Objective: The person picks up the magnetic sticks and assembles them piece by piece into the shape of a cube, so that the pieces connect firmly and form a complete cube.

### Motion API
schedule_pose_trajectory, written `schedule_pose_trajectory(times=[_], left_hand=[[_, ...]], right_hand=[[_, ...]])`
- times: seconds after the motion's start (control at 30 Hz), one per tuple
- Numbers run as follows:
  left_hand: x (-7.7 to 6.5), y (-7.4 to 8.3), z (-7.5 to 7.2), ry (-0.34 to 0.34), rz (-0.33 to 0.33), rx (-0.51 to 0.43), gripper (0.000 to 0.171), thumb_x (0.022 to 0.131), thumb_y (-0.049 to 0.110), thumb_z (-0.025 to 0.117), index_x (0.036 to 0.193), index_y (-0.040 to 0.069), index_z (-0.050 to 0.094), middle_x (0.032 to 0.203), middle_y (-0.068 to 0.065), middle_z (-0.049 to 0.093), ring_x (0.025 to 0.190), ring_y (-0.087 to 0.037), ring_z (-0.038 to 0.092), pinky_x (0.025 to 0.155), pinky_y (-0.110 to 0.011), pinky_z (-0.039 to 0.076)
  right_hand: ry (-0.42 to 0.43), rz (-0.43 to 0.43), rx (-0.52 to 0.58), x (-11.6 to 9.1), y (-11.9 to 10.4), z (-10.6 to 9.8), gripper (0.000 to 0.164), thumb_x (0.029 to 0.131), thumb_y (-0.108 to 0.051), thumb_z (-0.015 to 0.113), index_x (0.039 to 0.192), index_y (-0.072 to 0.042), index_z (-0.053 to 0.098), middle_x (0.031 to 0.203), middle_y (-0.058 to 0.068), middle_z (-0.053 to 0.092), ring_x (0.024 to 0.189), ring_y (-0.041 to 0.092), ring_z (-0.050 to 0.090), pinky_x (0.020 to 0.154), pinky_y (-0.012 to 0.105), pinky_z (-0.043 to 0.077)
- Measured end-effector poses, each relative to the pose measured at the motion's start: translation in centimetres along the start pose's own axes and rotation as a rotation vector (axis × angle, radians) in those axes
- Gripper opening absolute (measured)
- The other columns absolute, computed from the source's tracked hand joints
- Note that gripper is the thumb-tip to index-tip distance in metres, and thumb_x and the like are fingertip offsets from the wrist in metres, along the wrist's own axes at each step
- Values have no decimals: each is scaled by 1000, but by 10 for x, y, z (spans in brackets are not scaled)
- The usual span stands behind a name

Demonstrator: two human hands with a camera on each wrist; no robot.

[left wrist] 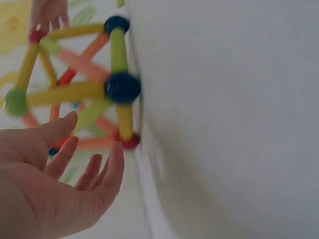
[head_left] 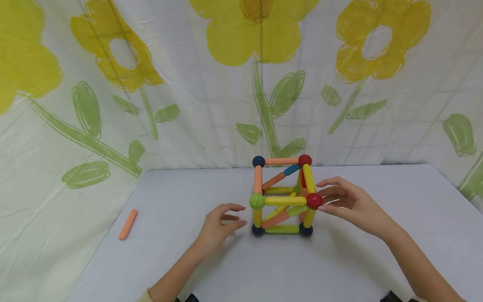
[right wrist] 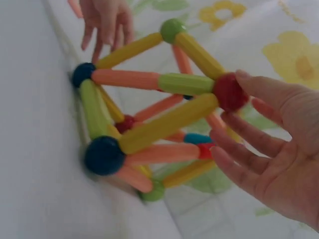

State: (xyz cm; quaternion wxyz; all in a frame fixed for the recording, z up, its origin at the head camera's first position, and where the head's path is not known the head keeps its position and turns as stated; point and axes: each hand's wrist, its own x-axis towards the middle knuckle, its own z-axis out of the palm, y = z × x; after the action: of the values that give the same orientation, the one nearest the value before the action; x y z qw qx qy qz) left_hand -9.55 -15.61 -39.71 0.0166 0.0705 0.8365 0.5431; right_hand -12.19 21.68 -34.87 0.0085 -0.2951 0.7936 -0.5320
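Observation:
A cube-shaped frame of magnetic rods and balls [head_left: 284,201] stands on the table, with yellow, orange, green and blue rods and some diagonals inside. My right hand [head_left: 352,205] is at its right side. Its thumb touches the red ball [right wrist: 231,92] at the near upper corner, and the other fingers spread loosely beside the frame. To the left, my left hand [head_left: 219,226] hovers just short of the frame, thumb and fingers parted around nothing. In the left wrist view, its fingertips overlap the frame, near a dark blue ball [left wrist: 122,88].
A loose orange rod [head_left: 128,224] lies near the left edge of the white table [head_left: 181,188]. Behind the table hangs a white cloth [head_left: 211,109] printed with yellow flowers and green leaves.

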Motion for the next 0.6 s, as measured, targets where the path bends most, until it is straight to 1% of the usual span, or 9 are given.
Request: schedule_pose_trajectory(times=[0.07, 0.13, 0.23, 0.33, 0.4, 0.43, 0.47, 0.53, 0.6], left_hand=[[-1, -3, -20, 73, -6, 10, 33, 93, 6, 80, 125, 5, 73, 133, -16, 66, 115, -38, 70, 83, -38, 64], [-3, -6, -44, 152, 0, 42, 34, 94, 6, 79, 127, 3, 72, 135, -16, 67, 117, -39, 69, 89, -36, 62], [-5, -12, -82, 274, -13, 118, 37, 96, 8, 78, 132, 1, 69, 139, -17, 66, 121, -40, 67, 92, -23, 58], [-8, -20, -117, 387, -59, 180, 40, 98, 12, 76, 135, 1, 67, 142, -18, 63, 125, -41, 64, 85, -7, 50], [-11, -29, -137, 445, -99, 224, 41, 99, 14, 76, 137, 0, 66, 143, -20, 62, 127, -41, 62, 82, -2, 44], [-13, -34, -146, 470, -120, 245, 42, 99, 14, 75, 137, 0, 65, 142, -21, 62, 128, -42, 61, 83, -3, 44], [-15, -40, -154, 492, -140, 262, 43, 99, 14, 75, 138, -1, 65, 142, -23, 61, 129, -43, 60, 86, -8, 45], [-19, -54, -168, 527, -184, 306, 44, 99, 15, 74, 139, -1, 63, 142, -25, 60, 130, -45, 57, 95, -21, 47], [-23, -68, -181, 540, -226, 331, 46, 100, 15, 72, 141, -2, 61, 143, -28, 58, 132, -48, 53, 99, -36, 45]], right_hand=[[28, 19, -36, -2, 1, -11, 43, 97, 2, 72, 137, -5, 57, 120, -6, 72, 105, 9, 72, 84, 22, 61], [59, 31, -76, -5, 4, -24, 43, 98, 2, 71, 137, -7, 58, 122, -9, 72, 106, 6, 71, 84, 20, 60], [98, 36, -133, -10, 12, -44, 44, 97, 4, 71, 137, -9, 59, 123, -14, 70, 107, 1, 69, 84, 16, 58], [123, 68, -174, -16, 23, -63, 43, 98, 3, 71, 137, -9, 60, 124, -17, 68, 107, -2, 68, 85, 13, 56], [128, 111, -197, -21, 32, -73, 41, 98, 0, 72, 137, -8, 60, 124, -18, 67, 107, -3, 67, 84, 13, 56], [127, 138, -209, -23, 38, -77, 40, 99, -2, 72, 137, -8, 60, 124, -19, 66, 107, -4, 66, 84, 13, 55], [123, 168, -223, -26, 43, -82, 40, 99, -4, 73, 137, -8, 60, 123, -21, 66, 107, -5, 66, 83, 14, 55], [104, 217, -250, -31, 56, -90, 41, 99, -8, 75, 137, -7, 60, 122, -21, 65, 106, -5, 65, 82, 15, 56], [69, 255, -268, -37, 69, -97, 42, 98, -10, 76, 136, -5, 60, 121, -21, 65, 106, -5, 64, 81, 17, 56]])
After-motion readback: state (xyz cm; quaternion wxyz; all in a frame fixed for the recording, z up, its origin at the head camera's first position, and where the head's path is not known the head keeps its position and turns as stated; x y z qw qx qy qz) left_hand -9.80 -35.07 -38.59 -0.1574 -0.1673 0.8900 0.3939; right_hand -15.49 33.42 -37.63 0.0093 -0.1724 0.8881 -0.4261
